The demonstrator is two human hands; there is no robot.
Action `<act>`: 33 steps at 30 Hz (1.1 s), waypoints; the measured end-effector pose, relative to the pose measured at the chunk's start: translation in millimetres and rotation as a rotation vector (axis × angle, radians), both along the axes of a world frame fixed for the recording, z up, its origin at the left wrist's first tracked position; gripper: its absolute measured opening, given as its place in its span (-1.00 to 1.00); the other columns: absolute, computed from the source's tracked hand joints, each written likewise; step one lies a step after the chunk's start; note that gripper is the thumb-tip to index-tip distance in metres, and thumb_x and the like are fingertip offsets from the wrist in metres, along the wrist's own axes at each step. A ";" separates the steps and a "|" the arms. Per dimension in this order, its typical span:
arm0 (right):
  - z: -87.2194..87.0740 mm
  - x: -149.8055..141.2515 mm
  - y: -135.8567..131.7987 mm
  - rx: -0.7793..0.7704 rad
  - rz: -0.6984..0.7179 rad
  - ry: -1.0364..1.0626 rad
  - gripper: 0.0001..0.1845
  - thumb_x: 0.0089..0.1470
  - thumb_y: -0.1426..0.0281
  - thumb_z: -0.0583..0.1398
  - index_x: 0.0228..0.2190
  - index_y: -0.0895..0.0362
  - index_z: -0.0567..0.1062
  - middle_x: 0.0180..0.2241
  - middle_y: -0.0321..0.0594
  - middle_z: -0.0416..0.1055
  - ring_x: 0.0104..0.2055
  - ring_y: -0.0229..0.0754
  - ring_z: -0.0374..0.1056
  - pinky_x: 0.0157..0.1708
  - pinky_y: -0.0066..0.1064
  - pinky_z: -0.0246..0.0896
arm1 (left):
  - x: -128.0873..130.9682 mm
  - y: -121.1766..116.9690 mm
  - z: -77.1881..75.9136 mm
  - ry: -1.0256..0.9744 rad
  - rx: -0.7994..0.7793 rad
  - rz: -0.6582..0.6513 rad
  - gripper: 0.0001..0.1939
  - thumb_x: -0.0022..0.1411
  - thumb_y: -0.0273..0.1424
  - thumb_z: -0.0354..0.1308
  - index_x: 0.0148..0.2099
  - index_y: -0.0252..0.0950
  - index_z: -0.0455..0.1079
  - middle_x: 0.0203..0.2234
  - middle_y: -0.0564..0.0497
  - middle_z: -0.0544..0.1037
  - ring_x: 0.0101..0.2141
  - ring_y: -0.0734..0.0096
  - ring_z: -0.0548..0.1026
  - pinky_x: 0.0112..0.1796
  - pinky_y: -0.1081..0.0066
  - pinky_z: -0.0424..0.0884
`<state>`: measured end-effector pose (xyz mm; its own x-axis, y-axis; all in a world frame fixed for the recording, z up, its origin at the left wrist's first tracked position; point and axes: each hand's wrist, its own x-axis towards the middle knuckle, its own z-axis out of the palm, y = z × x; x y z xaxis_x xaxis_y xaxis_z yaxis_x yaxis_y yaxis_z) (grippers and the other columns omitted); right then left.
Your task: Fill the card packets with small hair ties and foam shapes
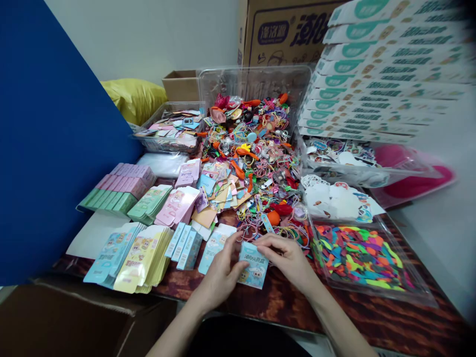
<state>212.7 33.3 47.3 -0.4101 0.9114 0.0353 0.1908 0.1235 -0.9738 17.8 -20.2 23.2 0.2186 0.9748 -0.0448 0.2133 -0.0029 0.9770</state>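
Observation:
My left hand (222, 271) and my right hand (287, 257) both grip one small light-blue paper box (253, 270) with a cartoon print, just above the dark wooden table (372, 317) near its front edge. The left thumb lies on the box's left side. The right fingers are curled over its top right corner. Directly behind the hands lies a big heap of small colourful trinkets and rubber bands (260, 163).
Stacks of flat pastel box blanks (137, 258) lie left, more pink and green ones (119, 188) behind. A clear tray of coloured balloons (357, 258) sits right, stacked printed cartons (383, 69) behind it. A blue board (48, 134) stands at left, a cardboard box (74, 317) below.

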 end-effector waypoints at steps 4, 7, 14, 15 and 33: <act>-1.8 0.7 -7.6 0.116 0.017 -0.005 -0.79 0.22 0.36 0.20 -0.17 0.04 0.64 -0.19 -0.17 0.55 -0.12 -0.14 0.46 -0.10 -0.35 0.33 | -0.8 -2.4 0.8 -0.045 -0.007 0.019 -0.42 0.35 -0.40 0.06 0.35 -0.17 0.01 -0.15 -0.04 0.46 -0.27 0.38 0.44 -0.21 0.38 0.41; -6.5 -0.5 -11.9 0.186 0.012 -0.008 -0.74 0.23 0.40 0.19 -0.09 -0.01 0.61 -0.14 -0.18 0.53 -0.08 -0.15 0.45 -0.06 -0.36 0.32 | -2.8 -1.5 2.2 0.020 0.060 0.003 -0.50 0.34 -0.40 0.08 0.30 -0.17 0.15 0.01 -0.09 0.47 -0.10 0.30 0.46 -0.03 0.30 0.39; -11.3 -12.2 -13.6 0.159 -0.012 0.039 -0.82 0.21 0.38 0.21 -0.22 0.03 0.64 -0.22 -0.17 0.54 -0.14 -0.14 0.46 -0.12 -0.35 0.33 | -9.2 0.5 6.8 0.048 0.045 -0.013 -0.61 0.36 -0.40 0.07 0.21 -0.17 0.34 0.10 -0.05 0.49 0.05 0.27 0.45 0.07 0.32 0.33; -10.7 -14.9 -13.6 0.152 -0.043 0.056 -0.83 0.20 0.37 0.21 -0.25 0.04 0.64 -0.23 -0.17 0.54 -0.15 -0.13 0.46 -0.13 -0.34 0.33 | -9.5 1.2 8.2 0.049 0.048 -0.017 -0.60 0.36 -0.39 0.07 0.22 -0.16 0.33 0.13 -0.04 0.47 0.09 0.27 0.42 0.10 0.32 0.30; -6.3 -16.2 -8.8 -0.280 -0.062 0.181 -0.81 0.04 0.24 0.32 -0.33 0.06 0.67 -0.25 -0.19 0.54 -0.15 -0.11 0.41 -0.10 -0.32 0.26 | -11.4 -2.3 7.8 -0.055 -0.049 0.067 -0.56 0.36 -0.34 0.07 0.26 -0.14 0.20 -0.16 0.00 0.48 -0.24 0.40 0.44 -0.23 0.44 0.36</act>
<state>196.4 24.4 41.0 -0.3636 0.9189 -0.1528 0.0109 -0.1598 -0.9871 6.4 -22.5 31.1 0.1564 0.9842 -0.0829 0.1579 0.0579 0.9858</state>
